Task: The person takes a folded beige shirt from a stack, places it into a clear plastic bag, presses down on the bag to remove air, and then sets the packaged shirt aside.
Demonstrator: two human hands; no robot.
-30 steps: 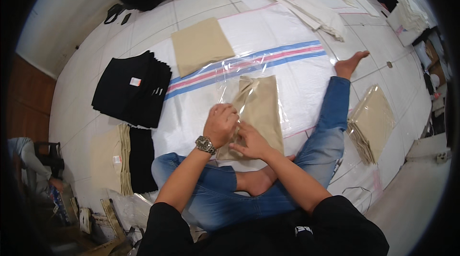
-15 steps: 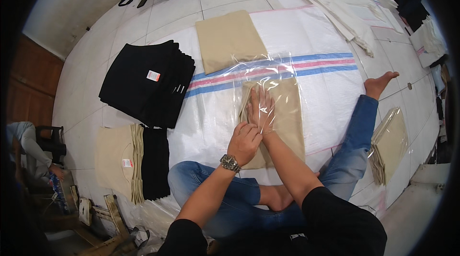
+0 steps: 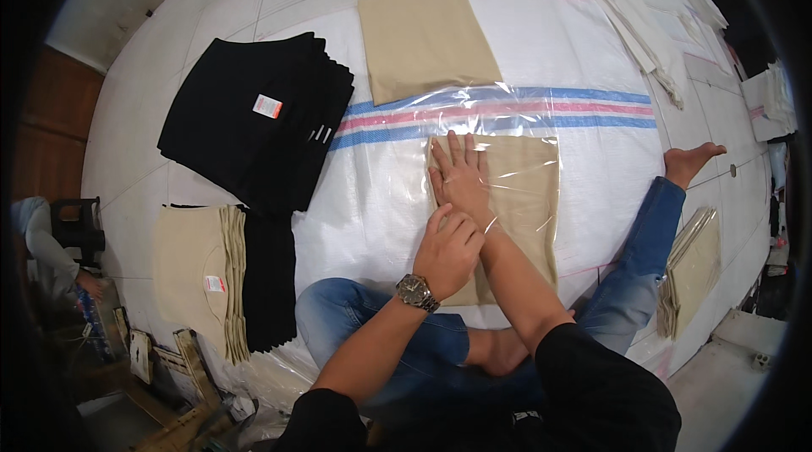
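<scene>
Smooth, folded tan cloth [image 3: 520, 190] lay in a shiny plastic bag [image 3: 507, 111].
My right hand [image 3: 463, 180] rested flat, fingers spread, gripping nothing; my left hand [image 3: 448, 253] curled, its hold unclear.

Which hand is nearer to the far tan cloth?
Right. The right hand lies short of the far tan cloth, fingers pointing toward that side; the left hand is farther back, nearer the person's body.

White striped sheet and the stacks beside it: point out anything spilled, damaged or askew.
No spill or damage shows. The black cloth stack at the left of the sheet looks askew: its layers fan unevenly along the right edge instead of lining up.
</scene>
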